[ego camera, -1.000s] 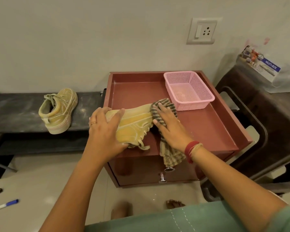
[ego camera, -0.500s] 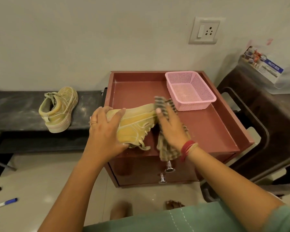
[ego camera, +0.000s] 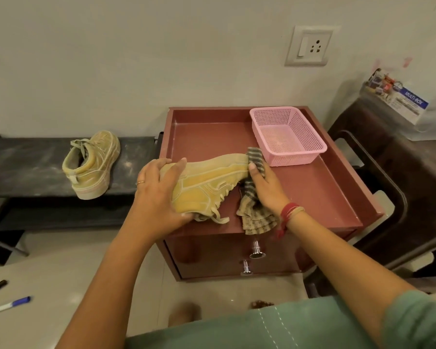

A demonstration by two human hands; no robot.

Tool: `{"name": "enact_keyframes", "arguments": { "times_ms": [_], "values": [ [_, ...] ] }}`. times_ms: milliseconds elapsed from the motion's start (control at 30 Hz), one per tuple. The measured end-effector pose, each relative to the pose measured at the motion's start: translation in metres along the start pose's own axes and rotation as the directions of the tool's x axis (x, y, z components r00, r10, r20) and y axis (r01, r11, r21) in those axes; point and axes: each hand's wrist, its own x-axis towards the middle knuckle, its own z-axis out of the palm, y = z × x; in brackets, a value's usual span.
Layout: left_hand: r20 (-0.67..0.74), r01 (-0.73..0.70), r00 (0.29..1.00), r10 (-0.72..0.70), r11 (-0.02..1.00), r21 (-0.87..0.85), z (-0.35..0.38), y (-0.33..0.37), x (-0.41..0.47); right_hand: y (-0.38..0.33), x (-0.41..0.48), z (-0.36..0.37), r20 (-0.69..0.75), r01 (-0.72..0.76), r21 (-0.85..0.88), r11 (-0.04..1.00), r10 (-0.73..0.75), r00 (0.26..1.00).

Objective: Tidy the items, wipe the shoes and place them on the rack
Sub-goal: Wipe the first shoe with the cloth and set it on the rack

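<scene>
Left grip (ego camera: 159, 197) holds a shoe (ego camera: 212, 178) on the table (ego camera: 317, 195); right grip (ego camera: 266, 188) presses a cloth (ego camera: 256, 219) to its toe. A second shoe (ego camera: 93, 167) sits on the rack (ego camera: 23, 170).

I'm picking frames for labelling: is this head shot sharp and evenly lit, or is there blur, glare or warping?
Head view: soft, even, warm light with no hard shadows; the shoe, left hand and right hand are sharp, the cloth slightly smeared at its hanging end; small glints on the drawer knobs; the wide lens tilts the wall socket and splays the cabinet sides.
</scene>
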Motion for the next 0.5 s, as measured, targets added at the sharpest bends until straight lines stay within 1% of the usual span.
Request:
{"name": "enact_keyframes", "arguments": {
  "times_ms": [33, 100, 133, 167, 200, 233, 267, 300, 333, 367, 400, 467, 500],
  "values": [
    [0.003, -0.005, 1.0, 0.005, 1.0, -0.008, -0.001, -0.001, -0.001, -0.001, 0.0, 0.001, -0.011, 0.0, -0.004, 1.0, 0.0, 1.0],
    [0.021, 0.009, 1.0, -0.009, 0.999, -0.048, -0.002, -0.001, -0.002, -0.003, -0.004, 0.004, 0.055, 0.087, -0.109, 0.99, -0.082, 0.995],
    [0.029, 0.027, 0.999, -0.025, 0.997, -0.077, -0.004, -0.001, -0.003, -0.001, -0.004, 0.006, 0.094, 0.129, -0.132, 0.983, -0.117, 0.989],
    [0.039, 0.047, 0.998, -0.043, 0.993, -0.107, -0.006, -0.001, -0.003, 0.003, -0.002, 0.006, 0.103, 0.125, -0.124, 0.984, -0.113, 0.988],
    [0.054, 0.075, 0.996, -0.068, 0.988, -0.136, -0.008, -0.002, -0.004, 0.004, 0.002, 0.003, 0.067, 0.059, -0.086, 0.995, -0.053, 0.996],
    [0.076, 0.108, 0.992, -0.097, 0.981, -0.163, -0.01, -0.004, -0.005, 0.002, 0.006, -0.001, 0.015, -0.039, -0.027, 0.999, 0.04, 0.999],
    [0.098, 0.138, 0.988, -0.121, 0.973, -0.186, -0.012, -0.007, -0.007, -0.001, 0.01, -0.004, -0.033, -0.11, 0.005, 0.994, 0.11, 0.993],
    [0.12, 0.159, 0.983, -0.136, 0.965, -0.208, -0.013, -0.01, -0.009, -0.007, 0.009, -0.006, -0.085, -0.115, -0.005, 0.993, 0.114, 0.99],
    [0.134, 0.167, 0.981, -0.139, 0.959, -0.228, -0.013, -0.012, -0.011, -0.016, 0.005, -0.004, -0.133, -0.059, -0.031, 0.998, 0.055, 0.99],
    [0.131, 0.163, 0.982, -0.133, 0.954, -0.25, -0.013, -0.013, -0.012, -0.026, -0.002, 0.0, -0.148, 0.03, -0.042, 0.999, -0.036, 0.988],
    [0.111, 0.154, 0.986, -0.127, 0.949, -0.276, -0.013, -0.013, -0.013, -0.042, -0.011, 0.007, -0.123, 0.12, -0.044, 0.992, -0.125, 0.984],
    [0.037, 0.127, 0.992, -0.122, 0.928, -0.351, -0.013, -0.009, -0.013, -0.073, -0.028, 0.026, -0.004, 0.295, -0.086, 0.951, -0.297, 0.955],
    [-0.004, 0.105, 0.993, -0.116, 0.914, -0.391, -0.012, -0.006, -0.012, -0.084, -0.035, 0.036, 0.074, 0.38, -0.16, 0.911, -0.373, 0.925]
  ]
}}
